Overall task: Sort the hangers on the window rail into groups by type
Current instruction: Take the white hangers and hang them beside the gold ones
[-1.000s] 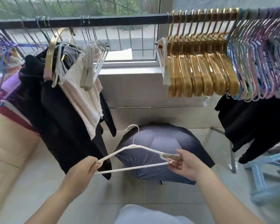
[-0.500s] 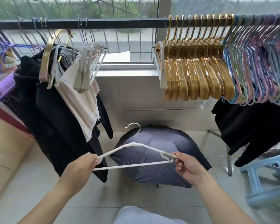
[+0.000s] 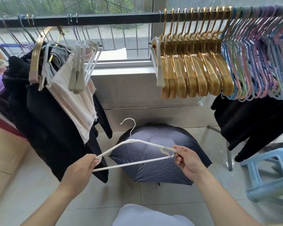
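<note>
A white hanger (image 3: 134, 163) with a metal hook is held level below the rail, hook pointing up. My left hand (image 3: 82, 168) grips its left end and my right hand (image 3: 188, 160) grips its right end. The black window rail (image 3: 114, 17) runs across the top. A row of gold hangers (image 3: 198, 67) hangs right of centre, with one white hanger (image 3: 158, 62) at its left side. Thin pastel hangers (image 3: 260, 62) fill the far right. A few white hangers (image 3: 82, 62) hang left of centre, beside a gold hanger (image 3: 35, 56) carrying clothes.
Black and beige clothes (image 3: 55, 108) hang at the left. An open dark umbrella (image 3: 158, 154) lies on the tiled floor below the hanger. Black garments (image 3: 255, 121) drape at the right above a blue plastic stool (image 3: 271, 176). Cardboard boxes (image 3: 5, 152) stand at the left.
Both hands have lifted the white hanger slightly and turned it more upright; my view has shifted a little to the left and nearer.
</note>
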The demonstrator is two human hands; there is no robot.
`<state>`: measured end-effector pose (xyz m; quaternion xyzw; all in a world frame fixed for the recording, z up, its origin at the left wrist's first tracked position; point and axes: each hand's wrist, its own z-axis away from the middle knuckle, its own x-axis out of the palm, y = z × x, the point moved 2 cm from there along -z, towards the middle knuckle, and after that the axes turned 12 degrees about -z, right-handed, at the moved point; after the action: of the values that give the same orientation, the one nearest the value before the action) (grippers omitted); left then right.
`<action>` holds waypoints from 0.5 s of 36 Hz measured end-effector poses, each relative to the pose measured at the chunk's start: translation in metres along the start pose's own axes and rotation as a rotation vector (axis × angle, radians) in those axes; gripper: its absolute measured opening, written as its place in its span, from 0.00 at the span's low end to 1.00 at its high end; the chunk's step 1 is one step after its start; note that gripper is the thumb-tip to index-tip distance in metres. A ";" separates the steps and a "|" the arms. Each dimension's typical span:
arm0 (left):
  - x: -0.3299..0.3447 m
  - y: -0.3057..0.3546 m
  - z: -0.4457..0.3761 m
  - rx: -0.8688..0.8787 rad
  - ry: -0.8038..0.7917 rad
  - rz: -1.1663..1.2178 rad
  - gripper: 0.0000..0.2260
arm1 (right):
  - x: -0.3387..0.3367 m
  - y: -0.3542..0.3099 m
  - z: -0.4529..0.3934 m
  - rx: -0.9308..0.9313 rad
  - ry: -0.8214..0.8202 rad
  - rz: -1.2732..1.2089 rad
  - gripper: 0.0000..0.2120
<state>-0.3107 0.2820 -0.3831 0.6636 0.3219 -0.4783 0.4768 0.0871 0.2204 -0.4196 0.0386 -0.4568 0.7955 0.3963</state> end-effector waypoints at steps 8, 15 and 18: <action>-0.012 -0.010 -0.010 0.059 0.037 -0.035 0.12 | 0.033 -0.023 0.020 -0.220 -0.263 1.004 0.18; -0.038 -0.021 -0.028 0.049 0.067 -0.130 0.12 | 0.058 -0.031 0.035 -0.138 -0.507 1.078 0.09; -0.036 -0.029 -0.031 0.027 0.049 -0.155 0.17 | 0.066 -0.039 0.041 -0.151 -0.554 1.068 0.09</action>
<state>-0.3379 0.3220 -0.3554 0.6546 0.3773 -0.5017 0.4213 0.0556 0.2391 -0.3410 -0.0182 -0.5543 0.8102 -0.1898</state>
